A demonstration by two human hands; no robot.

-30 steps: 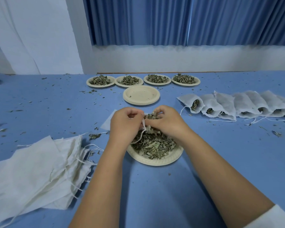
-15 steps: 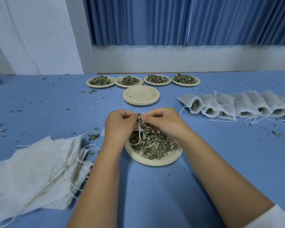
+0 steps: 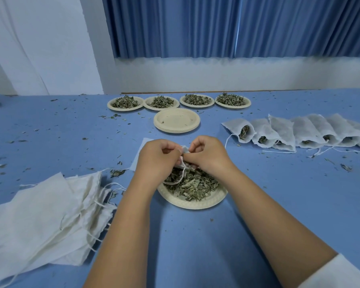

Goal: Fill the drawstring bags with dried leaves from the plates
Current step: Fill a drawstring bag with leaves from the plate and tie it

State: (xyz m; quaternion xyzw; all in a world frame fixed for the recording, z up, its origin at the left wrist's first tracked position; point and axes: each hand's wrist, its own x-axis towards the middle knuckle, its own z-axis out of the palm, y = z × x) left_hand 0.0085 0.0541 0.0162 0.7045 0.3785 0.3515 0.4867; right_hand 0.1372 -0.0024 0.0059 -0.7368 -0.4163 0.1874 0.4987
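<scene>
My left hand [image 3: 157, 156] and right hand [image 3: 208, 154] had lifted off the leaves [image 3: 192, 185] to 12 o'clock of the plate [image 3: 195, 203], each pinching the bag [image 3: 185, 149] at its mouth; filling, I judged, continued.

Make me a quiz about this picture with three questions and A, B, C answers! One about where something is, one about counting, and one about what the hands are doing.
1. Where is the pile of empty drawstring bags?
A. left of the near plate
B. on a chair
C. in a box

2. How many plates of dried leaves stand in the far row?
A. two
B. four
C. six

3. What are the left hand and right hand doing?
A. lying flat
B. waving
C. pinching a drawstring bag

Answers:
1 A, the pile lies to the plate's left.
2 B, four heaped plates stand side by side.
3 C, both hands' fingers pinch the bag's mouth above the near plate.
</scene>
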